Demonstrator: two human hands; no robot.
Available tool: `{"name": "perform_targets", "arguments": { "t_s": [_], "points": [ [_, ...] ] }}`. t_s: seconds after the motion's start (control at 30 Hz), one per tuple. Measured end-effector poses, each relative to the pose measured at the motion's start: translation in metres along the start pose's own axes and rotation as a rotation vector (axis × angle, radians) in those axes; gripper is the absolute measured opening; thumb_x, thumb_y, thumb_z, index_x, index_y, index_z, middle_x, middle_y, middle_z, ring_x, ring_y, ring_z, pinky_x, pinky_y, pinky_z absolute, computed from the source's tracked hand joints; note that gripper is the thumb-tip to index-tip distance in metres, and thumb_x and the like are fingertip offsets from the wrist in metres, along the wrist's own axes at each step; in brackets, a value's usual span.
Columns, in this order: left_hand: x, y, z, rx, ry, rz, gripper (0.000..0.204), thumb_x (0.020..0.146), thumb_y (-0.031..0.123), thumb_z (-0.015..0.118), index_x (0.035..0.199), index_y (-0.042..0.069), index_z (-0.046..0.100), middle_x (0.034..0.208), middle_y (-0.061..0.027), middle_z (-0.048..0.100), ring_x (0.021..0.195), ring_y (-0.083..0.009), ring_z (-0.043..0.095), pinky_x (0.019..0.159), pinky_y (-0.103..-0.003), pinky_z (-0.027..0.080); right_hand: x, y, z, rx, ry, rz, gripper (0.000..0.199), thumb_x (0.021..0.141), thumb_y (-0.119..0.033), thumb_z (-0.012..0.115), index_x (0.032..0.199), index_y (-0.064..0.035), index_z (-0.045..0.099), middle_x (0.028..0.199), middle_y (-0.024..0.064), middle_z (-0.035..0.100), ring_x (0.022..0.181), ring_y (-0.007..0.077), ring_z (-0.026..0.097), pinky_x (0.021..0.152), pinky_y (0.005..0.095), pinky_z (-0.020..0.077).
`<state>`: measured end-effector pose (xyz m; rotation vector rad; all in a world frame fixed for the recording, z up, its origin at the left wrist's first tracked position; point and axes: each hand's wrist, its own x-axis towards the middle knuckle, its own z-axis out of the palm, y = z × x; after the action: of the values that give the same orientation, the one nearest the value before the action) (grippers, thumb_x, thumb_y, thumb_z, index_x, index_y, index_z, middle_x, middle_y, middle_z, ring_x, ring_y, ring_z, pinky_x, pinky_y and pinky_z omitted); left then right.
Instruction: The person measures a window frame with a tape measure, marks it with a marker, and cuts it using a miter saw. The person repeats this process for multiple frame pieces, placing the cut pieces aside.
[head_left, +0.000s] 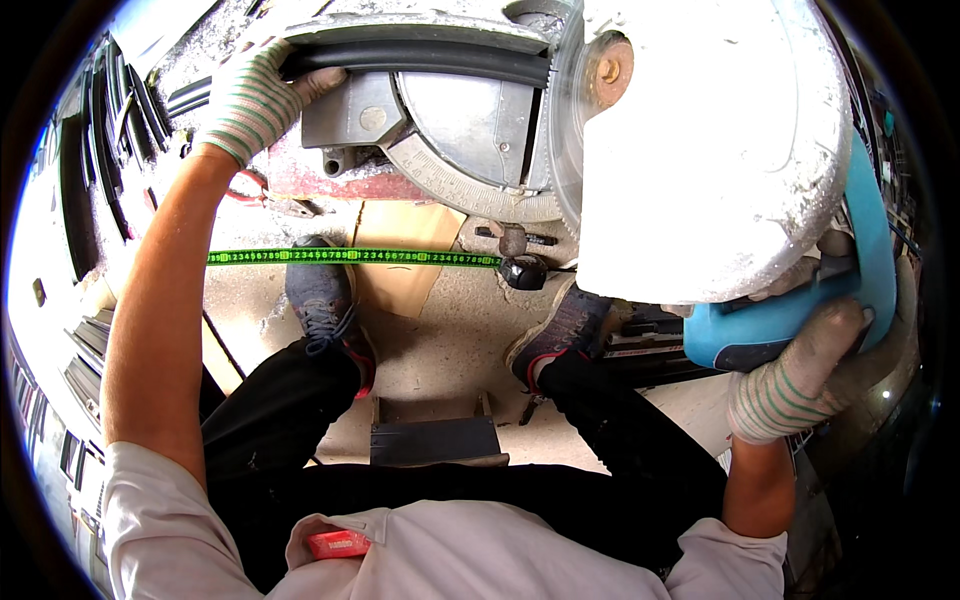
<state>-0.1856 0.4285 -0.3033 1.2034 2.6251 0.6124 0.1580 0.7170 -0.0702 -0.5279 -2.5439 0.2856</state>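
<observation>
My left hand [250, 100], in a white glove with green stripes, is closed around a long black profile strip [430, 60]. The strip lies against the fence of a mitre saw, across its grey table [465, 110]. Its right end reaches the round saw blade [568, 130], which sits partly behind the large white guard [700, 150]. On the right, my gloved right hand [800, 385] is wrapped round the blue saw handle [745, 325]. Part of its fingers is hidden behind the handle.
A green tape [400, 257] stretches left from a black tape measure [523, 271] below the saw. Red-handled pliers [275, 200] lie near my left forearm. More black strips [100, 130] are heaped at far left. A small dark stool [435, 440] stands between my legs.
</observation>
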Motion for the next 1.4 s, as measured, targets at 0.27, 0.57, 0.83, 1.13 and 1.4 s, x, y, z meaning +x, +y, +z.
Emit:
{"name": "perform_targets", "arguments": {
  "t_s": [0.27,0.57,0.83,1.13,1.4],
  "points": [
    [0.001,0.014,-0.008,0.019,-0.015,0.006,0.053,0.079,0.043,0.086,0.114,0.006,0.074,0.099,-0.013,0.075,0.094,-0.0287,0.07,0.089,-0.038,0.056,-0.007,-0.002,-0.001,-0.009,0.022,0.099,0.063,0.106,-0.044,0.05,0.143,0.0058,0.043,0.126,0.0214,0.06,0.108,0.0264,0.068,0.09,0.039,0.0619],
    [0.0,0.012,-0.01,0.032,-0.031,-0.015,0.056,0.077,0.048,0.086,0.114,0.007,0.075,0.095,-0.0119,0.076,0.089,-0.0261,0.073,0.086,-0.036,0.057,0.017,-0.004,-0.008,-0.168,-0.022,-0.062,0.058,0.107,-0.039,0.05,0.144,0.005,0.044,0.125,0.0206,0.061,0.111,0.0289,0.066,0.097,0.0392,0.0582],
    [0.001,0.005,0.008,-0.268,-0.114,-0.171,0.047,0.085,0.03,0.085,0.118,-0.001,0.07,0.103,-0.012,0.075,0.093,-0.0184,0.069,0.09,-0.034,0.056,0.021,-0.02,0.001,0.528,-0.052,0.23,0.049,0.107,-0.023,0.052,0.148,-0.0005,0.037,0.106,0.0129,0.065,0.071,0.0149,0.065,0.065,0.0304,0.062],
    [0.002,0.002,-0.002,-0.064,-0.155,-0.21,0.048,0.084,0.024,0.085,0.122,0.0,0.069,0.105,-0.0131,0.076,0.093,-0.0199,0.07,0.089,-0.033,0.056,0.006,-0.012,0.009,0.53,0.08,0.268,0.058,0.09,-0.003,0.062,0.144,0.0017,0.041,0.126,0.0176,0.054,0.105,0.0252,0.06,0.092,0.0371,0.0521],
    [0.003,-0.006,0.005,-0.219,-0.136,-0.148,0.051,0.085,0.023,0.086,0.125,-0.002,0.067,0.108,-0.0124,0.075,0.097,-0.0174,0.068,0.093,-0.033,0.054,-0.006,-0.002,0.01,0.453,0.038,0.1,0.06,0.098,-0.006,0.06,0.15,-0.004,0.032,0.111,0.0089,0.056,0.088,0.0096,0.057,0.079,0.0247,0.0532]
  ]
}}
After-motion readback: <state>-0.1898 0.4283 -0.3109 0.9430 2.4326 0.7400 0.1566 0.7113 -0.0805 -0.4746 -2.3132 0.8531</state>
